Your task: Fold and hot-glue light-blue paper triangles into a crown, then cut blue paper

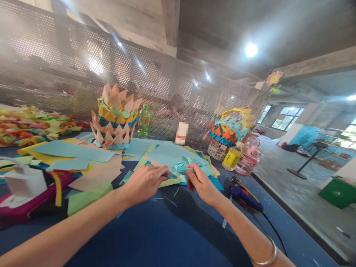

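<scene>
Over the front of a pile of coloured paper sheets (161,154), my left hand (148,180) is closed, fingers pinched on a blue folded paper piece, of which only a bit shows under the fingertips. My right hand (198,180) is closed too, thumb and fingers pinching a light blue folded paper piece (180,168). Whether both hands hold one and the same piece I cannot tell. More light blue folded paper (196,161) lies just behind the right fingers. A blue glue gun (244,196) rests on the table to the right of my right hand.
A tall folded-paper basket (115,122) and a green bottle (144,120) stand at the back left. At the right are a smaller paper basket (222,139), a yellow-labelled bottle (233,157) and a pink jug (249,157). A pink power strip (33,207) lies left, beside loose paper (94,178).
</scene>
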`<state>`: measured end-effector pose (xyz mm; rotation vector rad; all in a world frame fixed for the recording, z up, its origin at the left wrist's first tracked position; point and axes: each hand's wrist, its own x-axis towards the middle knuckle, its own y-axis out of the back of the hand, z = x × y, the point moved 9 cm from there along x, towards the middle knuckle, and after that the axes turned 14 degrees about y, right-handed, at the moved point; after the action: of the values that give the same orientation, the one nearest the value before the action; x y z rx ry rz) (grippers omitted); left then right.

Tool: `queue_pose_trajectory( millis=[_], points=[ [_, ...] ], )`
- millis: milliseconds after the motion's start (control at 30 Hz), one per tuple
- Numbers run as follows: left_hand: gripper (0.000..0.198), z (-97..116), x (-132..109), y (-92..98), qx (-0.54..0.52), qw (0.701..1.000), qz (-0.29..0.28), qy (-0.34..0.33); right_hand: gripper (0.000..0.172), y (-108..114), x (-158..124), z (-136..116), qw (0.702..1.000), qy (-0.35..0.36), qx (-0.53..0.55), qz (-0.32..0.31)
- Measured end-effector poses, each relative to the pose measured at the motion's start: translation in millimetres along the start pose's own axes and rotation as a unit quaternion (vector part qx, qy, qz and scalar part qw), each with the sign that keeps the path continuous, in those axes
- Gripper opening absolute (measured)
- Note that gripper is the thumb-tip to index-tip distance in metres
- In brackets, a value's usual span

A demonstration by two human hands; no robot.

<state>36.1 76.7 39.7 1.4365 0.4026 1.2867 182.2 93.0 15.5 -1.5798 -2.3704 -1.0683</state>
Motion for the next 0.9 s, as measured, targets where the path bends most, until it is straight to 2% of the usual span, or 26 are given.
queue_pose_trajectory(
  millis=[467, 600, 900],
  points=[
    [0.012, 6, 0, -7.9, -0.042, 0.992, -0.108, 0.046, 0.023, -4, -1, -10, 0.993, 0.051, -0.110, 0.001],
    [0.009, 6, 1, -7.4, -0.043, 0.991, -0.113, 0.056, 0.022, -2, 0, -12, 0.988, 0.063, -0.141, 0.020],
    [0.010, 4, -1, -10.3, -0.050, 0.993, -0.100, 0.047, 0.020, -6, -1, -14, 0.988, 0.075, -0.131, 0.017]
  ],
)
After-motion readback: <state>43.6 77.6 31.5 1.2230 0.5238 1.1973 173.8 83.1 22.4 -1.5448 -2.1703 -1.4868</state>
